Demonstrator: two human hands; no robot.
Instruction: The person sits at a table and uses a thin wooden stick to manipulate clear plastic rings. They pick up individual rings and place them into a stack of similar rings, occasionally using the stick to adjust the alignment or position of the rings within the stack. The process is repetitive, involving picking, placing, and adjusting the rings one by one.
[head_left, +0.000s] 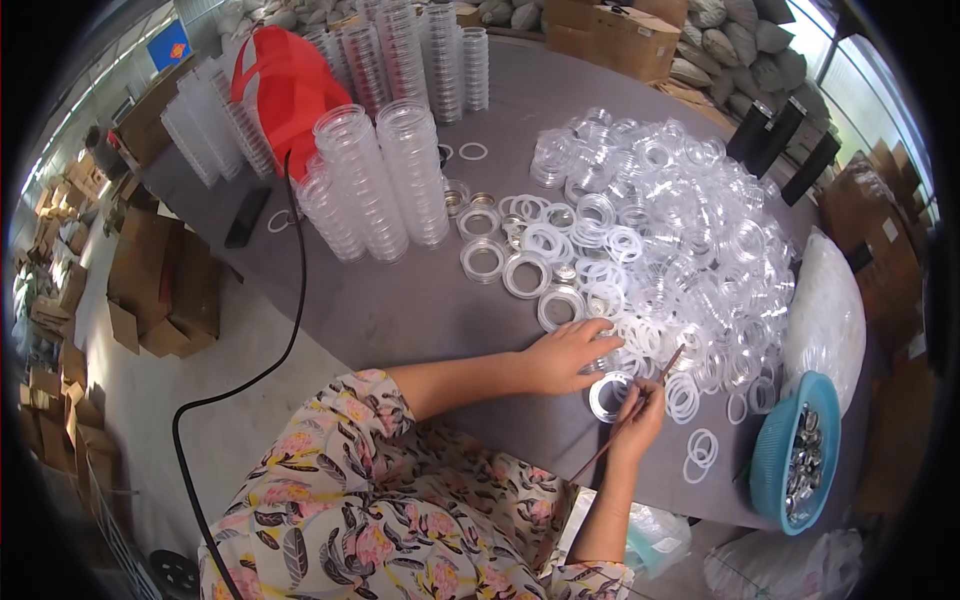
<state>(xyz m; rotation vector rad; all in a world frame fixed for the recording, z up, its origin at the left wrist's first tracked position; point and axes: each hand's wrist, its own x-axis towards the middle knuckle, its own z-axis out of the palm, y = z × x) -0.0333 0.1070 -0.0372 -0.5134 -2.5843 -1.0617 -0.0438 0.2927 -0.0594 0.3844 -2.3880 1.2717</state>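
Note:
My left hand (565, 358) reaches to the near edge of a large pile of clear plastic rings and lids (690, 230). Its fingers are spread and touch pieces there; no grip on any of them shows. My right hand (638, 418) is closed around a thin brown stick (676, 356), whose upper end points into white flat rings (645, 335). Between the two hands lies a round clear lid with a white rim (607, 397). More white rings (683, 398) lie just right of my right hand.
Clear round containers (365, 185) stand in tall stacks beside a red bag (290, 95). A blue basket (768, 470) of shiny metal pieces sits at the right edge, by a full white plastic bag (828, 310). A black cable (300, 290) hangs at left, near a dark phone (247, 217).

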